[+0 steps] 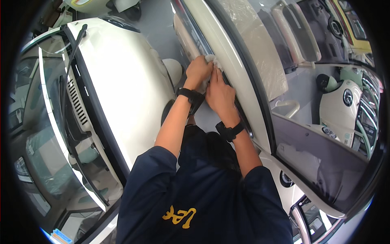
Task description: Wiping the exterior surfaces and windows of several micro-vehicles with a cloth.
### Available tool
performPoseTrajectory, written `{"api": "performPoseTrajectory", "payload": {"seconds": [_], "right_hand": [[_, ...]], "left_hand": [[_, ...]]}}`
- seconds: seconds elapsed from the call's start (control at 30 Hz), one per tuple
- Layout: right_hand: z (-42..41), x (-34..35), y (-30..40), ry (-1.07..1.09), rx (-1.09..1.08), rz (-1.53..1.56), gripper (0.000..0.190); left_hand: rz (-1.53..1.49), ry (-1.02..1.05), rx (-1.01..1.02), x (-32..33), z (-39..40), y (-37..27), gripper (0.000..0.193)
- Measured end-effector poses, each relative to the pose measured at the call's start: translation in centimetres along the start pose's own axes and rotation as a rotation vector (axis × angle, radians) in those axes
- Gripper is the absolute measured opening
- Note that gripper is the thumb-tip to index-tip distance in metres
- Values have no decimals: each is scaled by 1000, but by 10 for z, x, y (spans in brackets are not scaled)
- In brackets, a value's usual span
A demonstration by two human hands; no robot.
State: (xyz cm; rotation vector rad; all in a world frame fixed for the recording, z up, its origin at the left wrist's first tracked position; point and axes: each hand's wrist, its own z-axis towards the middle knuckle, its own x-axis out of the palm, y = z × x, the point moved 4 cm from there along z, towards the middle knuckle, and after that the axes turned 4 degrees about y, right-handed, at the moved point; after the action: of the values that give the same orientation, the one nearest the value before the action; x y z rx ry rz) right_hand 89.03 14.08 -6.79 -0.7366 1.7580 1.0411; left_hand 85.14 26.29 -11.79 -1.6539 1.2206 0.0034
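A crumpled white cloth (214, 59) is bunched between my two hands, against the side of a cream vehicle on the right. My left hand (198, 72) is curled around the cloth, with the fingers bent in. Close beside it, my right hand (221, 94) pinches the cloth, its index and middle fingers stretched along it towards the left thumb. Part of the cloth shows below the left hand, and the rest is hidden by my fingers. Past the hands runs a dark, glossy strip (195, 27) next to the cream body panel (227, 36).
On my left stands another small car with a white bonnet (122, 82), a windscreen wiper (74, 48) and a round white mirror (173, 71). A narrow strip of grey floor (155, 30) runs between the vehicles. Through the right vehicle's window, a plastic-wrapped seat (259, 52) shows.
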Motion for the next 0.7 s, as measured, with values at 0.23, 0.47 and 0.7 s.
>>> {"api": "performPoseTrajectory", "payload": {"seconds": [0.23, 0.47, 0.7], "right_hand": [[-85, 7, -33, -103, -21, 13, 74], [-178, 12, -70, -287, -27, 73, 70], [-244, 27, -103, -380, 58, 104, 70]], "left_hand": [[55, -4, 28, 58, -61, 1, 47], [-37, 39, 80, 123, -127, 5, 51], [-89, -33, 229, 178, -174, 5, 44]]}}
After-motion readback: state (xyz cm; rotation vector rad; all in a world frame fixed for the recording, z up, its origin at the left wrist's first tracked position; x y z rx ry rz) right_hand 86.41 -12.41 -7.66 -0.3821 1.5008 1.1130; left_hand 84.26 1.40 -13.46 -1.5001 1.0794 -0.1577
